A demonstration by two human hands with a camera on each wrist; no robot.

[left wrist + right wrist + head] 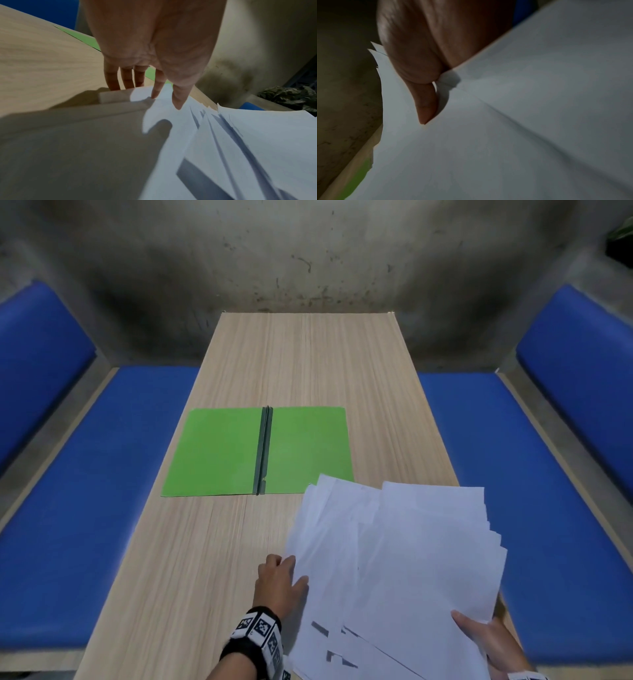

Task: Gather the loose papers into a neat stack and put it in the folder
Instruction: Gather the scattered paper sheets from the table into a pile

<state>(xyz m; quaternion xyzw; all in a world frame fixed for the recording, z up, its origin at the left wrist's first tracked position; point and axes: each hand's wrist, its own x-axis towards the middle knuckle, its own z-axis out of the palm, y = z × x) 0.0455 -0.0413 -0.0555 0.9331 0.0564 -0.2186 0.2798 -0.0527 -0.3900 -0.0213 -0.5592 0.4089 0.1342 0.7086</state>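
Several loose white papers (394,559) lie fanned and uneven on the near right of the wooden table (308,364), partly lifted, overhanging its right edge. My left hand (279,580) is at their left edge; in the left wrist view its fingers (126,77) are straight, index and thumb tips touching the top sheet (240,135). My right hand (486,635) holds the sheets at the near right corner: the thumb (424,101) presses on top of the papers (505,135), the other fingers hidden beneath. A green folder (260,451) lies open and flat mid-table, its near right corner under the papers.
Blue cushioned benches run along the left (102,491) and right (531,491) of the table. A stained concrete wall (308,261) closes the far end. Bare wood shows beyond the folder and to the left of my left hand.
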